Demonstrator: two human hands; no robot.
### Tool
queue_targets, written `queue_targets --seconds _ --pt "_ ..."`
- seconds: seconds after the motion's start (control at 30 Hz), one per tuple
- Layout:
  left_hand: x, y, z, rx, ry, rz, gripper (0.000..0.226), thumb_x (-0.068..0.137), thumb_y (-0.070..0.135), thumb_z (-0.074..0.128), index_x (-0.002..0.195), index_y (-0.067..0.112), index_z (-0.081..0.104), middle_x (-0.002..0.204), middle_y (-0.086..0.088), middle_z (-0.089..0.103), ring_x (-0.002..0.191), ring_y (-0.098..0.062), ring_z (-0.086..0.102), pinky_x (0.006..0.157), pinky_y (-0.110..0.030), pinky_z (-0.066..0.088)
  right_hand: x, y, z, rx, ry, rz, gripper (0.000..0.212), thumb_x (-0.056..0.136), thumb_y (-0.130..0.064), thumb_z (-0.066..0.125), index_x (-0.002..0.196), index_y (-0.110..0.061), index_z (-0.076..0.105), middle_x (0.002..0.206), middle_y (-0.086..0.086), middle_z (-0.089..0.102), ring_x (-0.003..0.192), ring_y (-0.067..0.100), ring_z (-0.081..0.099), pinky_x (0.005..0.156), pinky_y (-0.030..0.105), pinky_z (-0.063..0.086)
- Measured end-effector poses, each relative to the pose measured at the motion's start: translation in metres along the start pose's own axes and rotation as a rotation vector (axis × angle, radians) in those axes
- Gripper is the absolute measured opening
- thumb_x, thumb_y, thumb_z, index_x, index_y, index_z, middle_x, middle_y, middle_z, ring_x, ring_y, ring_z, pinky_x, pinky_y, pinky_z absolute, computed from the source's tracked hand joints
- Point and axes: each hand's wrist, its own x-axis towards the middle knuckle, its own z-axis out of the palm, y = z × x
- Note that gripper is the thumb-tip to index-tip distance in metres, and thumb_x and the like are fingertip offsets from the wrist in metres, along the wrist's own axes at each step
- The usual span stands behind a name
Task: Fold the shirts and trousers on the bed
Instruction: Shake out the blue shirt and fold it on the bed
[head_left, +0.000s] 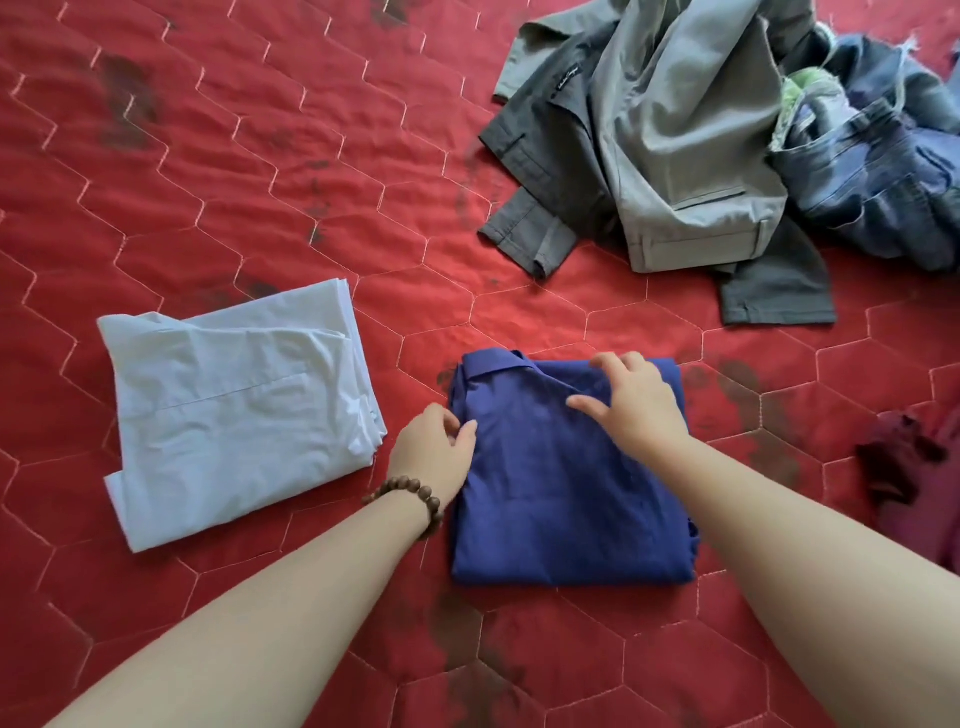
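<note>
A dark blue shirt (556, 493) lies folded into a rectangle on the red quilted bed (260, 156), collar at its far end. My left hand (434, 449), with a bead bracelet at the wrist, pinches the shirt's left edge near the collar. My right hand (631, 400) rests on the shirt's far right part with fingers spread and slightly bent. A pale blue shirt (234, 405) lies folded to the left. At the far right sits a heap of unfolded grey trousers (670, 140) and blue jeans (872, 171).
A dark red garment (914, 467) lies crumpled at the right edge. The quilt carries dark patches in several places. Bare quilt stretches across the far left and along the near edge.
</note>
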Motion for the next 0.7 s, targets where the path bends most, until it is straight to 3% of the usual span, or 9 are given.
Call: queue_targets --seconds 0.1,0.2,0.27,0.33,0.37,0.47,0.57,0.63,0.7 --pt "0.008 0.014 0.011 -0.168 -0.041 -0.030 0.022 0.089 0.035 0.063 0.084 0.016 0.054 0.070 0.010 0.052 0.076 -0.017 0.051 0.065 -0.022 0.030 -0.016 0.029 -0.001 -0.096 -0.025 0.091 0.048 0.086 -0.049 0.062 0.124 -0.022 0.050 0.118 0.006 0.048 0.111 0.030 0.044 0.087 0.041 0.037" --pt "0.017 0.019 0.018 -0.118 -0.071 -0.036 0.035 0.088 0.029 0.064 0.064 0.013 0.044 0.060 0.002 0.045 0.067 -0.025 0.045 0.057 -0.029 0.022 -0.018 0.046 0.001 -0.076 -0.144 0.171 0.041 0.086 -0.043 0.065 0.116 -0.021 0.048 0.111 0.004 0.054 0.108 0.031 0.050 0.083 0.039 0.038" --pt "0.016 0.017 0.022 -0.106 0.002 -0.046 0.041 0.087 0.023 0.063 0.058 0.013 0.035 0.059 -0.004 0.044 0.067 -0.029 0.044 0.056 -0.031 0.019 -0.016 0.047 0.004 0.041 -0.163 0.170 0.026 0.086 -0.033 0.067 0.102 -0.018 0.052 0.099 0.005 0.059 0.102 0.033 0.056 0.075 0.036 0.039" --pt "0.010 0.011 0.025 -0.096 0.124 -0.065 0.031 0.086 0.025 0.063 0.065 0.011 0.045 0.078 -0.014 0.055 0.080 -0.035 0.051 0.065 -0.033 0.031 -0.015 0.045 0.009 0.072 -0.045 0.120 0.019 0.086 -0.028 0.067 0.096 -0.016 0.056 0.096 0.006 0.058 0.101 0.034 0.054 0.073 0.036 0.037" --pt "0.005 0.008 0.027 -0.109 0.172 -0.073 0.022 0.085 0.027 0.065 0.078 0.009 0.054 0.093 -0.017 0.057 0.092 -0.036 0.052 0.074 -0.034 0.037 -0.017 0.044 0.011 0.045 0.054 0.125 0.023 0.086 -0.031 0.067 0.102 -0.016 0.057 0.102 0.007 0.055 0.104 0.033 0.050 0.077 0.038 0.037" --pt "-0.003 0.006 0.027 -0.174 0.158 -0.173 0.048 0.082 0.035 0.070 0.118 0.008 0.052 0.118 -0.014 0.051 0.108 -0.030 0.051 0.088 -0.032 0.039 -0.030 0.045 0.011 0.032 0.233 0.378 0.061 0.079 -0.048 0.070 0.127 -0.020 0.046 0.127 0.010 0.044 0.118 0.032 0.041 0.092 0.046 0.036" --pt "0.004 0.004 0.028 -0.228 0.033 -0.275 0.059 0.079 0.043 0.072 0.120 0.004 0.053 0.117 -0.012 0.060 0.109 -0.031 0.057 0.091 -0.034 0.043 -0.044 0.059 0.012 0.143 0.096 0.605 0.083 0.071 -0.059 0.074 0.129 -0.013 0.038 0.130 0.013 0.045 0.123 0.034 0.043 0.095 0.049 0.039" --pt "0.006 0.005 0.028 -0.240 -0.097 -0.284 0.056 0.077 0.045 0.073 0.112 0.003 0.061 0.110 -0.011 0.066 0.104 -0.031 0.061 0.090 -0.036 0.048 -0.049 0.068 0.013 0.286 0.013 0.614 0.070 0.070 -0.053 0.078 0.112 -0.009 0.043 0.112 0.010 0.055 0.113 0.034 0.053 0.085 0.042 0.045" --pt "0.004 0.007 0.030 -0.275 -0.167 -0.205 0.041 0.080 0.038 0.073 0.103 0.005 0.067 0.101 -0.009 0.070 0.096 -0.027 0.065 0.085 -0.035 0.050 -0.053 0.070 0.012 0.429 -0.065 0.533 0.045 0.075 -0.039 0.079 0.097 -0.011 0.052 0.091 0.002 0.059 0.100 0.030 0.060 0.070 0.032 0.041"
